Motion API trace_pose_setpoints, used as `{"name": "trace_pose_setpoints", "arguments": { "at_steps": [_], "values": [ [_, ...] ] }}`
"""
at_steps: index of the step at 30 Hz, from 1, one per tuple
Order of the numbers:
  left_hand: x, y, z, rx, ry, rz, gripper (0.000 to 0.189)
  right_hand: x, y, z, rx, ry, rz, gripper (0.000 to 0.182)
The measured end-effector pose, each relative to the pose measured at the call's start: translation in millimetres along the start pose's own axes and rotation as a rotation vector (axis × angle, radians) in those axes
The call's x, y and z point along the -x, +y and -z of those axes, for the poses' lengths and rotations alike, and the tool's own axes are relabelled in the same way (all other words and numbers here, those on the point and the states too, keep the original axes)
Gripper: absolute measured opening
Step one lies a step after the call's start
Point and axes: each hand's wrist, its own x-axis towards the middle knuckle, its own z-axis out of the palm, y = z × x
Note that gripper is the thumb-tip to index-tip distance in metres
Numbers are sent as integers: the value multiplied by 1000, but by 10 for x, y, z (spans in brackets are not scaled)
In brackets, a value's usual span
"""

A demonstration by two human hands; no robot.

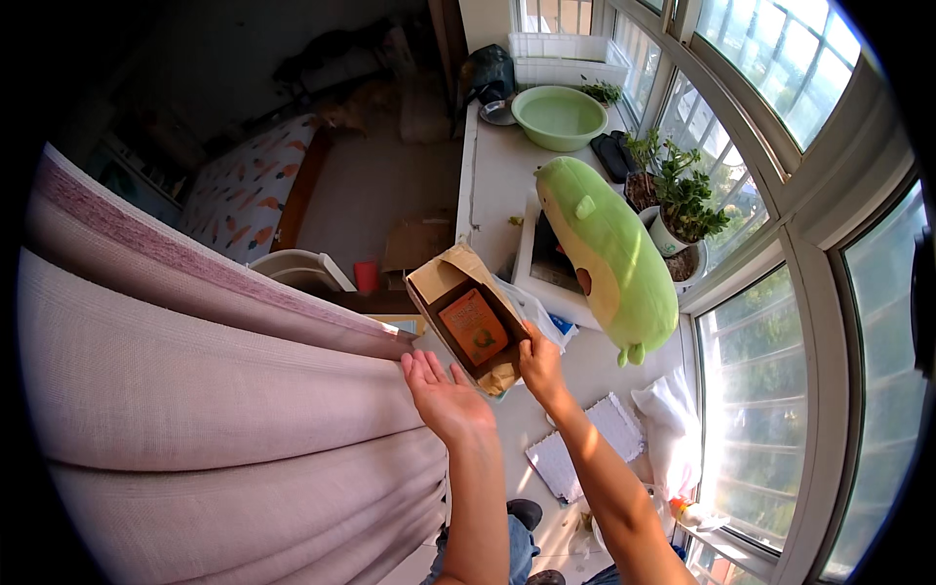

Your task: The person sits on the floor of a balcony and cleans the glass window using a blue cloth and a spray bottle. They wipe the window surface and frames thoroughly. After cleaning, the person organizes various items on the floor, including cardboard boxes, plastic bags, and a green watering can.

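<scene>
My right hand (541, 363) grips the near right edge of an open cardboard box (441, 278). Inside the box lies an orange printed packet or book (474, 327) that bears writing, with crumpled brown paper (500, 378) in the near corner. My left hand (447, 398) is held palm up just left of the box's near end, fingers spread and holding nothing. Right of the box, a long green avocado plush (614, 256) leans over a white foam box (523, 274). A clear plastic bag (537, 307) is partly hidden behind the cardboard box.
A pink curtain (219, 365) hangs close on the left. Potted plants (684, 194) line the windows on the right. Further back on the ledge (504, 172) stand a green basin (559, 117) and a white crate (567, 62). A foam mat (585, 446) lies on the floor near my feet.
</scene>
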Motion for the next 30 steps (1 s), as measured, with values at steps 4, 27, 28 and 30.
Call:
{"name": "trace_pose_setpoints", "arguments": {
  "at_steps": [4, 27, 28, 30],
  "values": [
    [5, 70, -13, -17, -7, -134, 65, -480, -485, -74, -70, -31, 43, 39],
    [455, -877, -230, -300, -624, 180, 55, 2687, 2576, 1418, -39, 539, -853, 38],
    [535, -972, -245, -365, -677, 206, 52, 2735, 2601, 1442, -76, 532, -920, 42],
    [640, -1310, -153, -587, -836, 220, 51, 2796, 2623, 1397, -133, 502, -1014, 51]
  ]
}}
